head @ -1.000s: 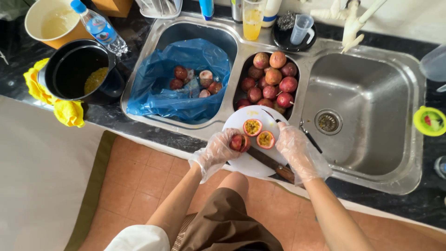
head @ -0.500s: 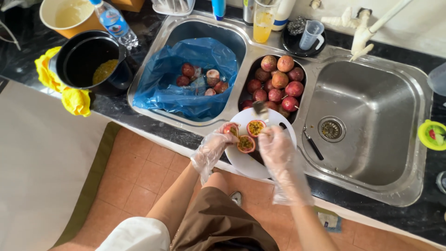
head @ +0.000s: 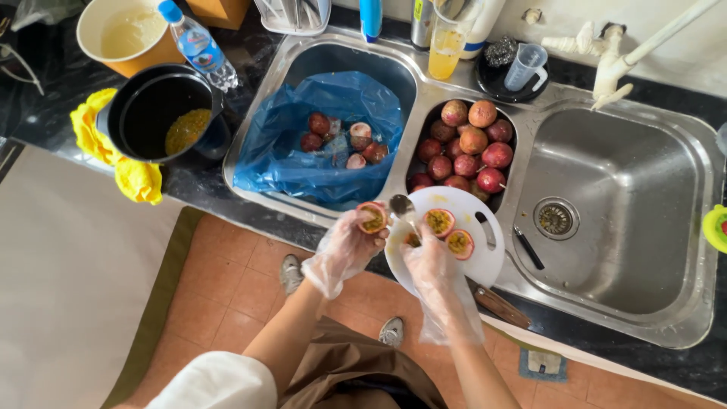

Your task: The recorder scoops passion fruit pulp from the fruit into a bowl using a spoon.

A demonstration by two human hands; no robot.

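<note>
My left hand (head: 344, 250), in a thin clear glove, holds a cut passion fruit half (head: 372, 217) with its pulp side up, just left of the round white cutting board (head: 488, 265). The gloved right hand (head: 428, 261) holds a metal spoon (head: 400, 205), whose bowl sits beside that half. Two more halves (head: 439, 222) (head: 460, 244) lie on the board. A wooden-handled knife (head: 500, 307) pokes out at the board's lower right edge.
Whole red passion fruits (head: 469, 148) fill the narrow middle basin. A blue bag (head: 303, 159) in the left basin holds scooped shells (head: 341, 140). A black pot (head: 155, 117) with yellow pulp stands at left beside a yellow cloth (head: 136, 178). Bare steel sink (head: 613, 204) at right.
My left hand has lifted one half off the board and moved it left. My right hand has left the knife and now holds the spoon against that half.
</note>
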